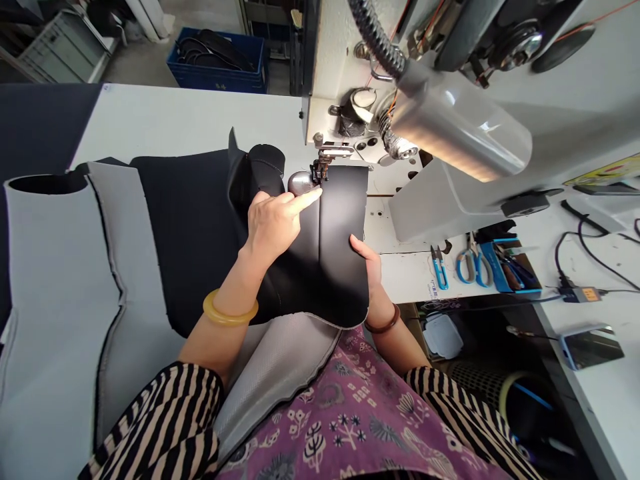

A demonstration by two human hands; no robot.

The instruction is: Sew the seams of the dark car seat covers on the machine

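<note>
A black leather-like panel [345,220] with a long vertical seam lies under the presser foot [321,172] of a sewing machine. My left hand [274,223] rests on the black material left of the seam. Its index finger stretches to the seam just in front of the foot; the other fingers are bent and partly hidden. At the panel's right edge, my right hand [374,270] has its thumb on top and its fingers hidden underneath, gripping the edge. A black rolled flap [267,163] stands up beyond my left hand. The panel's grey backing [280,353] shows over my lap.
Grey-backed material [55,267] spreads over the left side. A lamp [460,120] hangs by the machine head. Blue thread snips [439,268], scissors [474,263] and a tool box [513,267] lie right. A phone [591,347] is farther right; a blue crate [217,63] stands behind.
</note>
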